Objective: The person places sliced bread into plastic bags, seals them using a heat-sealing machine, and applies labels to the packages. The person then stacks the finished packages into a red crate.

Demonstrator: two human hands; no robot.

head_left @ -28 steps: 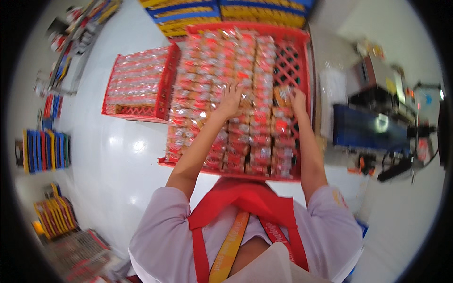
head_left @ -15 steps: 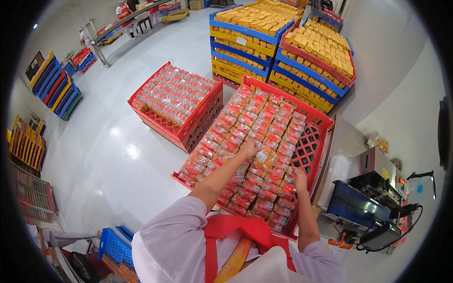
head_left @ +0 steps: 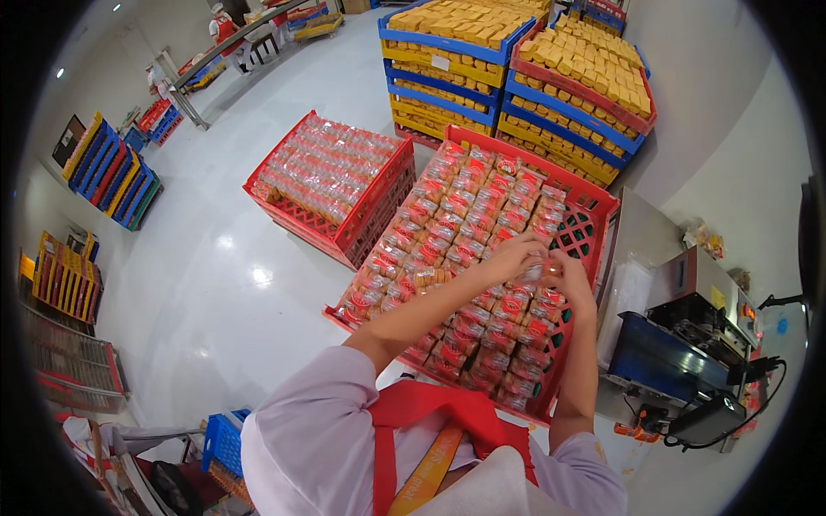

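A red plastic crate in front of me holds rows of clear-wrapped packs of small brown baked goods with red labels. Over its right side my two hands meet around one pack. My left hand reaches across from the left, its fingers closed on the pack's far side. From the right, my right hand grips the pack's other end, fingers bent. Part of the pack is hidden by my fingers. One pack lies turned on top of the rows, left of my hands.
A stack of red crates with more wrapped packs stands on the left. Behind rise blue and yellow crates full of unwrapped golden pieces. On the right is a counter with a metal machine and cables. Several people work far left.
My left hand has moved right from the middle rows to meet my right hand. The right hand has lifted from the crate's right side, and both now grip a pack. The view has shifted slightly.
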